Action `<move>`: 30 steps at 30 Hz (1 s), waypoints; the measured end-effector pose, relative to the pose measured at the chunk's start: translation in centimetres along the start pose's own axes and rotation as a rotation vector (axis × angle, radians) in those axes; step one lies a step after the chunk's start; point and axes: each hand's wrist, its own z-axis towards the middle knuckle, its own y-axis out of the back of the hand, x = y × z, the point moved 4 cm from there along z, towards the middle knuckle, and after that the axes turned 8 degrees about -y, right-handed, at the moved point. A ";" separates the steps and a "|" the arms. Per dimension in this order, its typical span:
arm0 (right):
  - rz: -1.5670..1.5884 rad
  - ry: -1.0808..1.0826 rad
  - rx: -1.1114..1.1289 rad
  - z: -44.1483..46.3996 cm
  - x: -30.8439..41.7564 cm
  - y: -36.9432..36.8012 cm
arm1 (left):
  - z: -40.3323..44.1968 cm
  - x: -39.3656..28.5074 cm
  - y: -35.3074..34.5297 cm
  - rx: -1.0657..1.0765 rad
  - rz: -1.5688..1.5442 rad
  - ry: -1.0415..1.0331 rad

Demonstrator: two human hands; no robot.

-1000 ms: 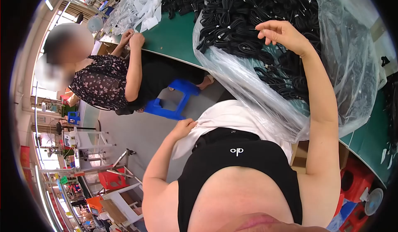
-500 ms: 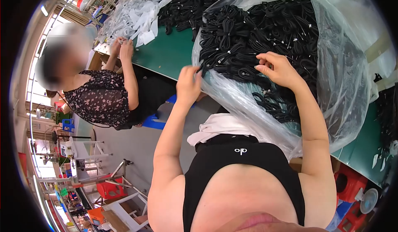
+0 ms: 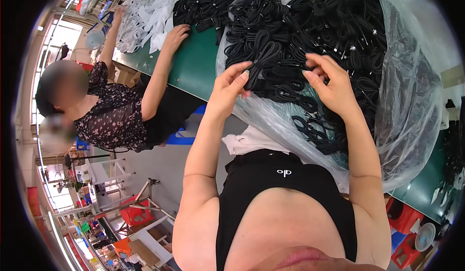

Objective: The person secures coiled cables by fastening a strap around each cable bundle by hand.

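Note:
Folded bundles of black cable [image 3: 334, 16] with small silvery connector ends fill a large clear plastic bag [image 3: 411, 82]. At the bag's left side, my left hand [image 3: 230, 88] pinches a looped black cable bundle [image 3: 265, 50], which stands out above the pile. My right hand [image 3: 332, 82] hovers over the cables a little to the right. Its thumb and forefinger are apart, with no cable visibly gripped, though the curled fingers behind are partly hidden.
The bag lies on a green table [image 3: 193, 70]. White strips [image 3: 150, 14] are heaped at the back left, beside more black cables [image 3: 208, 0]. A co-worker in a flowered top [image 3: 114, 113] sits at left, one hand on the table edge. Red stools [image 3: 404, 215] stand at lower right.
My left hand has moved up and right over the bag and now holds a cable bundle. My right hand has shifted slightly right. The co-worker's arms have spread apart and reached toward the table.

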 end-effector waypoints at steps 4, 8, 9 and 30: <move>0.085 0.070 -0.064 -0.2 0.7 0.6 | 0.0 -0.6 -3.2 0.113 -0.216 0.027; 0.095 0.153 0.042 -0.3 0.2 1.2 | -1.0 1.0 -6.2 0.267 -0.377 0.125; 0.071 0.191 0.093 -0.4 0.1 1.1 | -1.4 1.4 -6.8 0.309 -0.419 0.140; 0.232 -0.184 -0.286 0.3 -2.5 3.8 | 2.9 1.1 -0.9 -0.197 -0.560 -0.111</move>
